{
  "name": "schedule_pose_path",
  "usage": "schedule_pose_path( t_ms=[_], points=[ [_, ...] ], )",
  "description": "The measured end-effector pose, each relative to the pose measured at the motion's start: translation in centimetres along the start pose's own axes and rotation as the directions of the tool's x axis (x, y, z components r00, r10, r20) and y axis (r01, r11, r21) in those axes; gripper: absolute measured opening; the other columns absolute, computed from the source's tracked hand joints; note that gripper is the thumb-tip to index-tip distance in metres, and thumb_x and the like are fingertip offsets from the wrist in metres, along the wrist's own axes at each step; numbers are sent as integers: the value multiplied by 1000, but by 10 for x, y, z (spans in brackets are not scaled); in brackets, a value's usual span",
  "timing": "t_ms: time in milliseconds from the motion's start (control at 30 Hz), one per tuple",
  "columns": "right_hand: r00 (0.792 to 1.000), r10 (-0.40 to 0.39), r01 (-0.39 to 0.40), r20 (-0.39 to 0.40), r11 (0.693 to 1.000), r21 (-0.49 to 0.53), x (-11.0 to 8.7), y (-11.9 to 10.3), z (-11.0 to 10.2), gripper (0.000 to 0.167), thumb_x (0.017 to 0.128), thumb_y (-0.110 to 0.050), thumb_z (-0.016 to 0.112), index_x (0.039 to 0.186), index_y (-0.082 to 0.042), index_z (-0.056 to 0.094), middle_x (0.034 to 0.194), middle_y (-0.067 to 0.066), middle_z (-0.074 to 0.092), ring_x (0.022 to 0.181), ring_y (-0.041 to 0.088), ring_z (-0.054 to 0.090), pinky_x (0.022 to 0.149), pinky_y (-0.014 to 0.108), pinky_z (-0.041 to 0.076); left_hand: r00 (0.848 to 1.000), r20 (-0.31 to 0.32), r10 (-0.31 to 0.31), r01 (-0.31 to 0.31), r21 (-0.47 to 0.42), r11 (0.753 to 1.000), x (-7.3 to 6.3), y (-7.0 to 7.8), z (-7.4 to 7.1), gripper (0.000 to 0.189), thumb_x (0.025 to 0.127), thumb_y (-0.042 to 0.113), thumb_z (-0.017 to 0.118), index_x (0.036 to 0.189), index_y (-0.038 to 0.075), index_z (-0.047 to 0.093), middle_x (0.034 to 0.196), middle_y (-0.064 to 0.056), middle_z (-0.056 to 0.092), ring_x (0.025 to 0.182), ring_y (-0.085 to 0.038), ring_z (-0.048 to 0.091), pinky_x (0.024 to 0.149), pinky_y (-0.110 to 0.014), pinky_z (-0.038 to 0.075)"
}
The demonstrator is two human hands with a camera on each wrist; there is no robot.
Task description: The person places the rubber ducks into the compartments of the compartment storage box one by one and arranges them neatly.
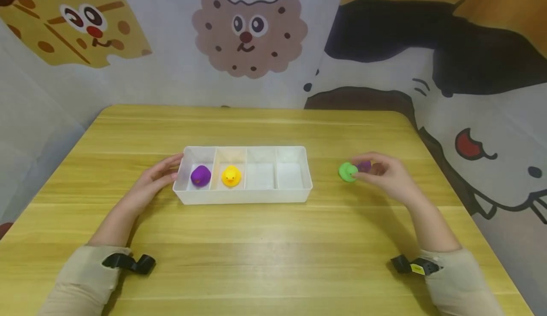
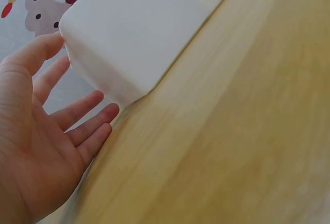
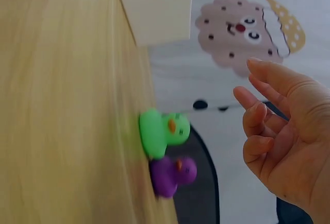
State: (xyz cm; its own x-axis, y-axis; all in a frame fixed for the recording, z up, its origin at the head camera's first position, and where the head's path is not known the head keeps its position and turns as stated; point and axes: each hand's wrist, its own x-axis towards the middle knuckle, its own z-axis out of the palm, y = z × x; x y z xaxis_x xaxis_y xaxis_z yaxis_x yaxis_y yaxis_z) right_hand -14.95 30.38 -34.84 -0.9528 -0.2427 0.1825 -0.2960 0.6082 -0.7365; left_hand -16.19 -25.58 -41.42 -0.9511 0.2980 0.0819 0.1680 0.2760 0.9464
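Observation:
A long white box (image 1: 245,196) with side-by-side compartments stands on the table. A purple toy duck (image 1: 200,176) sits in its leftmost compartment, and a yellow toy duck (image 1: 231,176) in the one beside it. My left hand (image 1: 155,178) is at the box's left end, thumb and fingers extended, with a fingertip at the rim in the left wrist view. Right of the box are a green toy duck (image 3: 153,133) and another purple toy duck (image 3: 166,176), close together on the table. My right hand (image 3: 289,126) hovers above them with loosely bent fingers, holding nothing.
The wooden table (image 1: 256,259) reaches back to a cloth (image 1: 171,88) printed with cartoon figures. Each sleeve carries a black strap-on device, one on the left wrist (image 1: 128,262) and one on the right (image 1: 416,265).

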Motion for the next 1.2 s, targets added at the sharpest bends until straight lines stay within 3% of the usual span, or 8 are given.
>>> schedule_pose_path(
  t_ms=[233,667,833,1033,1200],
  points=[
    [998,62,-63,-33,997,-41,-1,19,-12,39,86,-22,74,121,-7,63,64,9,53,53,14,43,41,29,35,1000,0,-3,3,2,1000,0,1,0,52,100,17,51,149,14,36,147,-22,36,121,-9,42,105,-64,18],
    [986,154,-157,-58,986,-55,2,46,-15,45,87,-29,73,127,-12,60,67,17,56,54,15,46,44,28,36,1000,2,4,-4,20,1000,1,-1,0,52,100,18,51,149,15,35,147,-22,37,122,-11,43,106,-56,23],
    [984,170,-172,-54,985,-24,5,61,-13,46,88,-28,72,128,-10,59,80,18,60,56,17,49,44,27,39,1000,4,3,-3,18,1000,1,0,0,52,100,17,51,149,14,35,146,-22,37,124,-17,42,105,-59,22],
    [985,170,-169,-22,985,32,9,78,-11,49,89,-27,70,131,-7,55,118,13,58,61,18,55,46,26,42,1000,3,-5,5,27,1000,1,0,0,52,100,19,51,150,14,35,146,-22,37,120,-9,43,104,-60,21],
    [983,184,-184,6,979,92,9,83,-9,50,91,-26,68,134,-4,52,130,17,52,79,15,63,59,27,50,1000,3,-5,5,32,999,0,0,0,52,101,19,51,150,15,35,146,-21,38,120,-9,44,105,-53,25]
  ],
)
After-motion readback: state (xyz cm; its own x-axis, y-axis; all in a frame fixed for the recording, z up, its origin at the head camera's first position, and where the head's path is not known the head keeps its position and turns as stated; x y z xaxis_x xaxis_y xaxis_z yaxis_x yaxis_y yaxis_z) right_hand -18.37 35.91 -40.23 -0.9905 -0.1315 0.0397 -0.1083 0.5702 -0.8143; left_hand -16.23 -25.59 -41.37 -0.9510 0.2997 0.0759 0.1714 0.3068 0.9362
